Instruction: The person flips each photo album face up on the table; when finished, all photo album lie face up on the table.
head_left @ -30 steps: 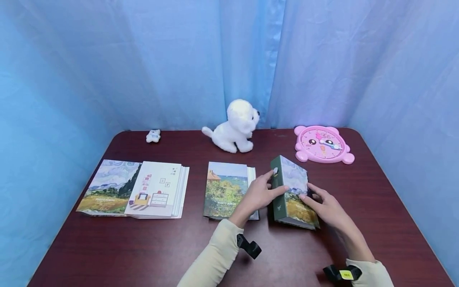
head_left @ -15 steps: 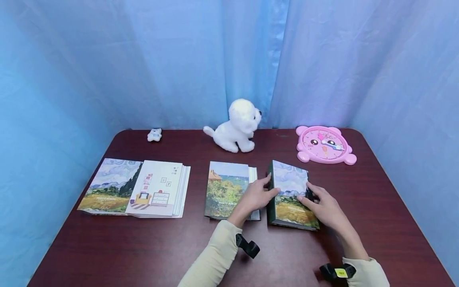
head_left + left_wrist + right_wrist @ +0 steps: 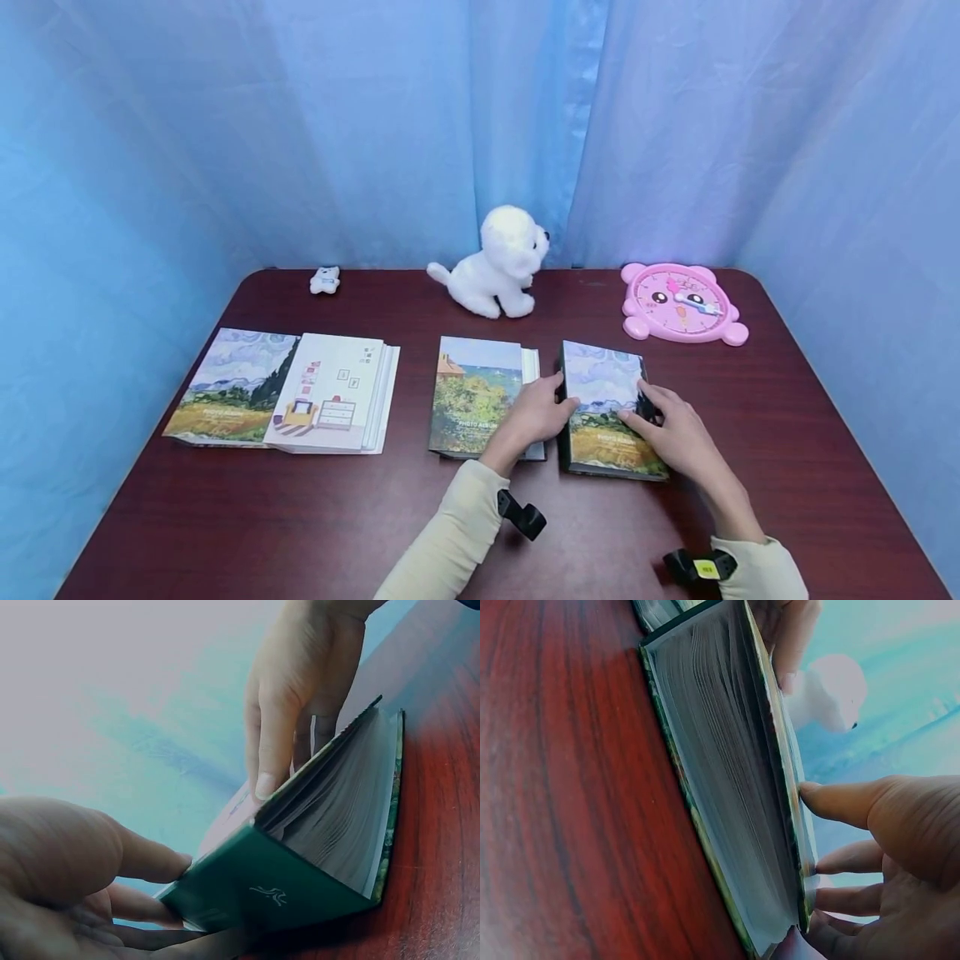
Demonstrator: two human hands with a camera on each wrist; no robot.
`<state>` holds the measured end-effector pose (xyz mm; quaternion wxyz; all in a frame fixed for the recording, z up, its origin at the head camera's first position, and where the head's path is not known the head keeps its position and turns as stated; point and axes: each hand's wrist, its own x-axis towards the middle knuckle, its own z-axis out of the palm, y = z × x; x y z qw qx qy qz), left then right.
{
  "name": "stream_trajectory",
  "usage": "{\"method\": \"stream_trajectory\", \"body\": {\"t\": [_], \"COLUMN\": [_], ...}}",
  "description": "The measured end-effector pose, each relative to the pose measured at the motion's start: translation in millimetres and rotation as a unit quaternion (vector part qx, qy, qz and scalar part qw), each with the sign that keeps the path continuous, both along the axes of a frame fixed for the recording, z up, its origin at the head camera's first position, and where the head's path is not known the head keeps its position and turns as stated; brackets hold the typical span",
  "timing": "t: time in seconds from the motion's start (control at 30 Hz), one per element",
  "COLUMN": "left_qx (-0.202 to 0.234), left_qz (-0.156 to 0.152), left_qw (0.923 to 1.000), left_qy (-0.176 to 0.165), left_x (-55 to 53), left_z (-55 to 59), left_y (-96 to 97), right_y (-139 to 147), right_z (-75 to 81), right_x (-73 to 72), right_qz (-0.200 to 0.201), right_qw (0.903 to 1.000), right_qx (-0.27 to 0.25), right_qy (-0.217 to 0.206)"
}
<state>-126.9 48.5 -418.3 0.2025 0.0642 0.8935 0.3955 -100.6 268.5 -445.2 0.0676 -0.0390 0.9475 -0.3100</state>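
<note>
A thick photo album (image 3: 603,375) with a painted field and cloudy sky on its cover lies on the table at right of centre. Along its green spine (image 3: 274,889), my left hand (image 3: 534,412) grips it, thumb at the cover's edge and fingers against the spine. From the opposite side my right hand (image 3: 681,435) holds it, with the thumb on the cover and the fingers at the far edge. In the right wrist view the page block (image 3: 720,757) shows between the covers. Just left of it, partly behind my left arm, is a seaside-painting photo album (image 3: 476,383).
Farther left lie another field-painting album (image 3: 228,387) and a white album (image 3: 330,396) overlapping it. Along the back stand a white plush dog (image 3: 495,267), a pink toy clock (image 3: 682,302) and a small white bear figure (image 3: 325,281). Blue curtains (image 3: 360,133) surround the table (image 3: 300,525).
The album between my hands has come down from a tilt, its green spine turning out of sight in the head view, and its cover now faces up. Both hands stayed on it.
</note>
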Motion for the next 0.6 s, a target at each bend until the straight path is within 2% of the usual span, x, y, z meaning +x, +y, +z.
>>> {"method": "stream_trajectory", "body": {"t": [0.23,0.6], "left_qx": [-0.015,-0.01], "left_qz": [-0.008,0.019], "left_qw": [0.9999,0.9998], "left_qy": [0.004,-0.003], "left_x": [-1.9,-2.5], "left_z": [-1.7,-0.2], "left_y": [-2.7,-10.4], "right_y": [-3.9,-5.2], "right_z": [1.6,-4.1], "right_x": [1.7,4.6], "right_qz": [-0.001,0.005], "right_qw": [0.9999,0.9995], "right_qx": [0.011,0.023], "right_qy": [0.002,0.021]}}
